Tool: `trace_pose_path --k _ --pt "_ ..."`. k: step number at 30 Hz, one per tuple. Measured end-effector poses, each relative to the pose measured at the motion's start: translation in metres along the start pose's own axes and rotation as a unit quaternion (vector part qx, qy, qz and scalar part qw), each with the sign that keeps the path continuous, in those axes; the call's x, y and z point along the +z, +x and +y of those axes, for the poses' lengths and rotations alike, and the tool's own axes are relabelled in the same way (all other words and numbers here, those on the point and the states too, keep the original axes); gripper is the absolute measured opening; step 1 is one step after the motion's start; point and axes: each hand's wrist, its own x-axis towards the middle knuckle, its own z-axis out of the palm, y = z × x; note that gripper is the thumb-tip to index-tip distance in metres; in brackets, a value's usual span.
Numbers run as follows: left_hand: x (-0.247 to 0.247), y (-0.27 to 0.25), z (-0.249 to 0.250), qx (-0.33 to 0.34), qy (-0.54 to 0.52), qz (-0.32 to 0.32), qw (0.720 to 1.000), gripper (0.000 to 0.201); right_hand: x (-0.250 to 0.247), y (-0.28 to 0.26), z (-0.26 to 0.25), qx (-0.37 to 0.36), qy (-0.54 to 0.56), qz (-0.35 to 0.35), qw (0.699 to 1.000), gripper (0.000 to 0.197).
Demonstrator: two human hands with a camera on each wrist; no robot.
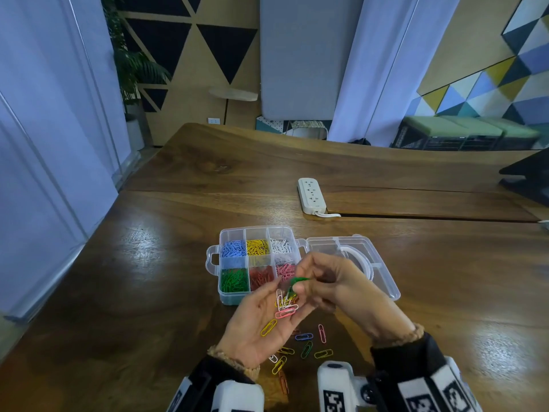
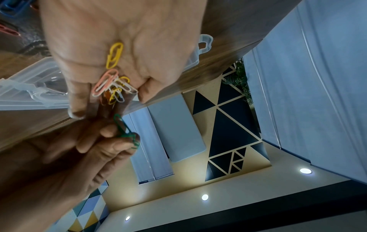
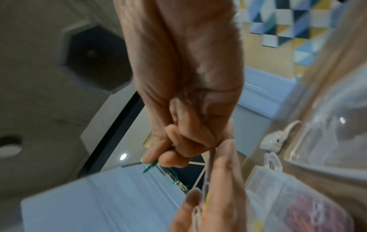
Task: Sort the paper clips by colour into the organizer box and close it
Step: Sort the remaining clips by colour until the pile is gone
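Head view: my right hand [image 1: 338, 281] pinches one green clip [image 1: 298, 281], its long axis slanting toward the organizer box [image 1: 258, 264]. My left hand [image 1: 261, 319], palm up and fingers loosely cupped, carries a small bunch of mixed clips [image 1: 285, 304] just in front of the box. Six compartments hold sorted colours; roughly ten loose clips [image 1: 306, 343] lie on the table [image 1: 148, 263] nearer me.

Box at frame centre, hands just below it

The organizer box [image 1: 257, 264] sits on the table [image 1: 148, 263], its lid [image 1: 356, 263] open to the right; the power strip [image 1: 311, 195] lies above it, loose paper clips [image 1: 306, 347] below the hands, near the bottom edge.
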Motion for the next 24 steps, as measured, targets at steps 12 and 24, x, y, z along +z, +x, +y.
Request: trace_pose_path --k 12,24 --pt "-0.014 -0.015 0.025 0.054 0.020 -0.020 0.998 0.056 -0.008 0.024 -0.012 0.073 0.132 -0.028 0.988 0.005" --pt "-0.055 -0.047 0.096 0.223 -0.030 0.018 0.974 0.066 0.029 0.118 -0.020 0.194 -0.160 -0.112 0.962 0.006"
